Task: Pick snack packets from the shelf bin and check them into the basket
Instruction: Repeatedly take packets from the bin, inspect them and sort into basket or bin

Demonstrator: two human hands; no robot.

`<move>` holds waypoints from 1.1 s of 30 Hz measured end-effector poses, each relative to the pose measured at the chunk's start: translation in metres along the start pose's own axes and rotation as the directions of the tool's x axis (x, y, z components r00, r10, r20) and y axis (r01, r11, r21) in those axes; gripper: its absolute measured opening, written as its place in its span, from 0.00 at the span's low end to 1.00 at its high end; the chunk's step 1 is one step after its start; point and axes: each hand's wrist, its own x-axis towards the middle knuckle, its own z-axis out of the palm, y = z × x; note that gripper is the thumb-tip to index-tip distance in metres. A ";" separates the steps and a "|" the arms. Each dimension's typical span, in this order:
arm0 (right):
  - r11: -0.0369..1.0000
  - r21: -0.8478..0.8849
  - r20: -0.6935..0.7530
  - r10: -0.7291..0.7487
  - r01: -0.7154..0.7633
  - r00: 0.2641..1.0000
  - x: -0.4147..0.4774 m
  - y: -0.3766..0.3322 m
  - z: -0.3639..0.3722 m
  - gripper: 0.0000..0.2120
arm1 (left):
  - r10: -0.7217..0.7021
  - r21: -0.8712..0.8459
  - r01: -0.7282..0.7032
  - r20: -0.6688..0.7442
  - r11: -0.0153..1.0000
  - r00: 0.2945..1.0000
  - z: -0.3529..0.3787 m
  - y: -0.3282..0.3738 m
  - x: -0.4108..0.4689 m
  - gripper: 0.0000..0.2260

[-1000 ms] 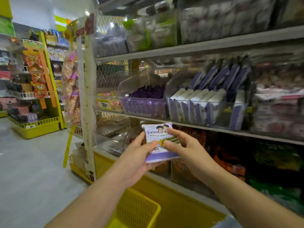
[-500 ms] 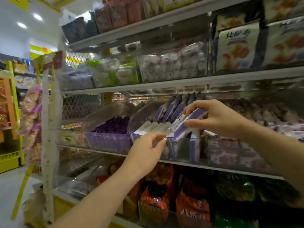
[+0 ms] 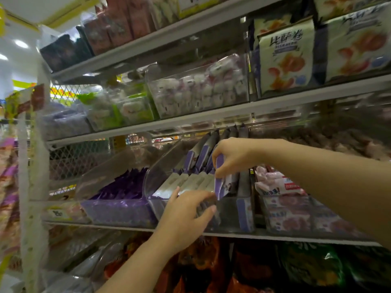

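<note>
The grey metal shelf rack (image 3: 190, 121) fills your view. Its boards run up to the right, and a white post (image 3: 33, 166) and a wire mesh panel (image 3: 74, 157) close its left end. The gap between the board above the bins and the shelf board (image 3: 275, 236) under them is low; the open room lies in front of the bin fronts.

At top right stand large matt bags (image 3: 285, 58) printed with orange snacks. Under the lowest board, glossy orange bags (image 3: 203, 261) and green bags (image 3: 313, 269) crowd together. One level above your hands, a clear tub (image 3: 198, 89) holds small white wrapped sweets.

At hand level, the clear, curved-walled shelf bin (image 3: 160, 172) holds flat purple-and-white packets (image 3: 190, 182) standing on edge in rows and leaning back. Just beside it on the left, a second clear bin (image 3: 118, 212) holds dark purple packets. On its right lie pink-and-white packs (image 3: 281, 187).

Your right hand (image 3: 234, 154) reaches over the shelf bin from the right and pinches the top edge of one snack packet (image 3: 221, 186), which hangs over the front row, partly raised out of the bin. Your left hand (image 3: 184, 218) is at the bin's front wall with its fingers curved; I cannot tell whether they grip it or only touch it.
</note>
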 end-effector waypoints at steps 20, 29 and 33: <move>0.897 -0.439 0.116 -0.006 0.057 0.993 0.002 -0.006 0.035 0.17 | 0.104 0.046 -0.100 -0.087 0.994 0.991 0.007 -0.015 -0.006 0.15; 0.975 -0.212 0.084 -0.041 0.058 0.996 -0.018 -0.008 0.004 0.10 | -0.016 -0.140 0.006 -0.072 0.990 0.997 0.003 -0.007 -0.001 0.15; 0.951 -0.270 0.176 -0.108 0.153 0.978 -0.035 -0.007 0.005 0.05 | 0.161 0.018 -0.160 -0.082 0.987 0.984 0.004 0.007 0.005 0.22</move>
